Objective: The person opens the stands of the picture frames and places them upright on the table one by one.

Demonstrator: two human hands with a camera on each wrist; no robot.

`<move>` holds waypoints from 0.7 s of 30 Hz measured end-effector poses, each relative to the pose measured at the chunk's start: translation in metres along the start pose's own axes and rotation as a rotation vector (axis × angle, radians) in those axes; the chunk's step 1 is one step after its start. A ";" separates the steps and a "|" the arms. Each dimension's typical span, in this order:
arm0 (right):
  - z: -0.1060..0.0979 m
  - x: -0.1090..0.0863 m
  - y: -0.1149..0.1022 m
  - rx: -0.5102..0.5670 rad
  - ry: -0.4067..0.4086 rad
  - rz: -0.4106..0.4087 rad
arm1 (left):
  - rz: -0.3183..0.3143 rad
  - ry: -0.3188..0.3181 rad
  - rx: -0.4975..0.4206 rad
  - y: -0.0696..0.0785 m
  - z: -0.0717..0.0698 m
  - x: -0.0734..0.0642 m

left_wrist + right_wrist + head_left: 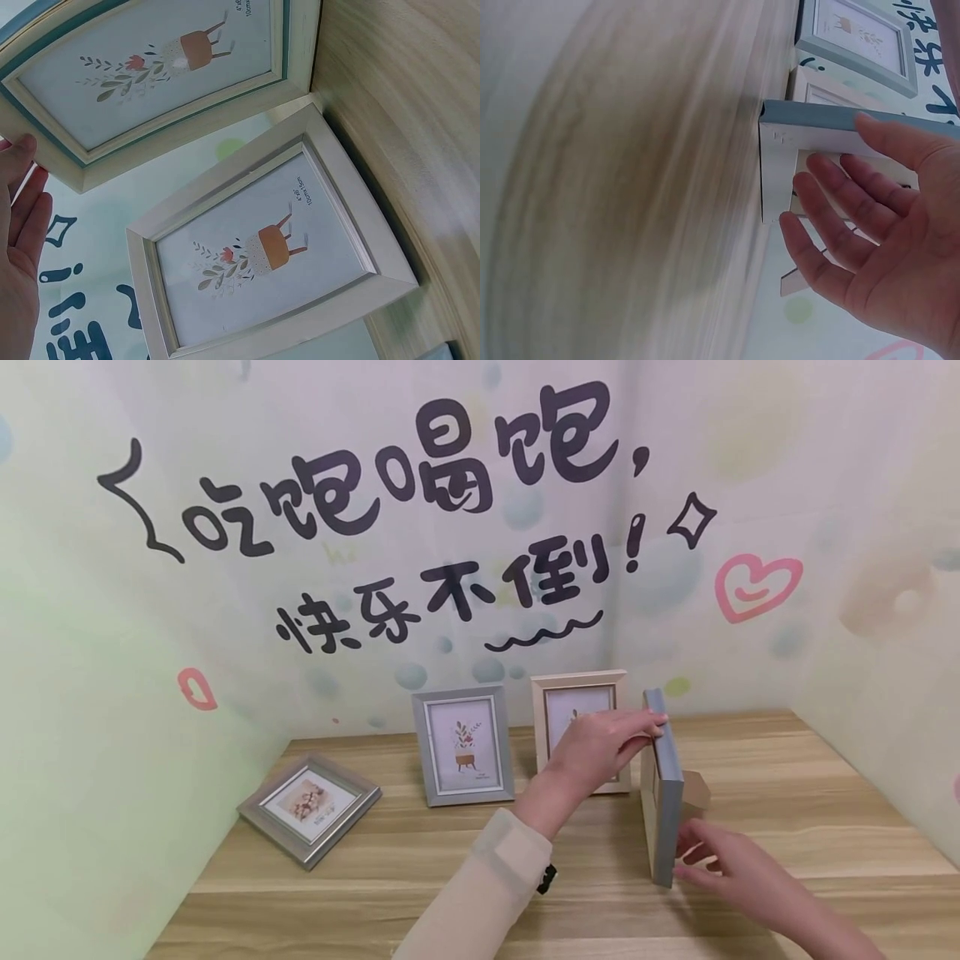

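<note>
A picture frame [667, 802] with blue-grey sides stands edge-on at the right of the table, its brown easel flap [696, 792] out behind it. In the left wrist view its cream front shows a potted-plant print [172, 64]. My left hand [592, 747] holds the frame at its upper edge, fingertips at the corner. Low on the other side is my right hand [731, 864]. From the right wrist, the thumb [885, 139] lies along the blue-grey side, while the loosely bent fingers [847, 195] spread across the white back edge. Just left stands a cream picture frame [581, 685].
A grey-blue picture frame [463, 743] stands upright at the middle back. At the left, a silver-brown picture frame [309, 810] lies face up on the wood-grain table [360, 893]. A printed cloth backdrop [420, 568] with large dark lettering rises behind.
</note>
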State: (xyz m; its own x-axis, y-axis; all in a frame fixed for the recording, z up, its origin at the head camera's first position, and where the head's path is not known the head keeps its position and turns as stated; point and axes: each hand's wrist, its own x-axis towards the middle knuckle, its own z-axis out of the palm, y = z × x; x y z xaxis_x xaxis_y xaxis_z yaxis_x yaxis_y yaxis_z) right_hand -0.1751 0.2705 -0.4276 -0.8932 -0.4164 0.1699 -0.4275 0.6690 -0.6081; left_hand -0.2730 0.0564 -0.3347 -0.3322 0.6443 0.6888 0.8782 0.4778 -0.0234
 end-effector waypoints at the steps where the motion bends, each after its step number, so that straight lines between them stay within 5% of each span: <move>1: 0.000 0.000 0.000 -0.005 -0.002 0.004 | -0.001 -0.001 0.000 0.000 0.000 0.000; 21: 0.005 0.007 -0.011 -0.005 0.006 0.078 | -0.017 -0.013 0.036 0.003 0.000 0.002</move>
State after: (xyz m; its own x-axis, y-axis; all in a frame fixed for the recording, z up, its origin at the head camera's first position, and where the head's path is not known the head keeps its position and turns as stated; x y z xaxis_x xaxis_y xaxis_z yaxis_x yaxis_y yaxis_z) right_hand -0.1763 0.2574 -0.4236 -0.9245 -0.3595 0.1270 -0.3576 0.7024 -0.6154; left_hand -0.2709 0.0587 -0.3333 -0.3513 0.6434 0.6801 0.8594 0.5098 -0.0384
